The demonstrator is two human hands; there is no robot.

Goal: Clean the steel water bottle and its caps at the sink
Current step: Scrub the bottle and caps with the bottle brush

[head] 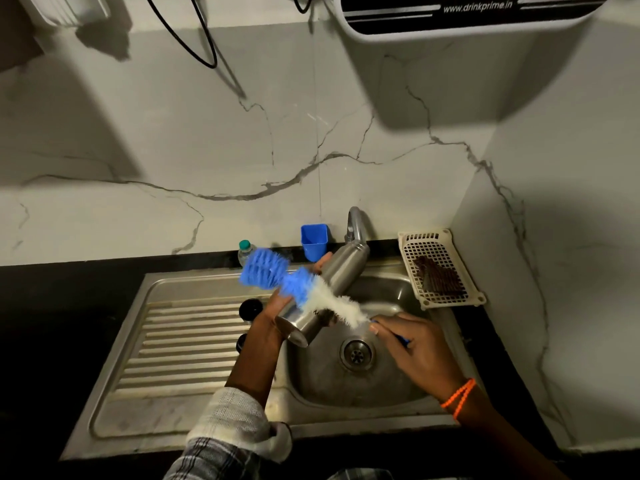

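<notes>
A steel water bottle lies tilted over the sink basin, its base toward me and its neck up by the tap. My left hand grips the bottle round its body from the left. My right hand holds the blue handle of a bottle brush. The brush's blue and white bristles lie across the outside of the bottle, blurred by motion. Two black caps, one larger and one smaller, sit on the ribbed draining board next to my left wrist.
A blue cup and a small plastic bottle with a green top stand on the black ledge behind the sink. A white perforated tray holding a dark scrubber sits at the right. A water purifier hangs on the marble wall above.
</notes>
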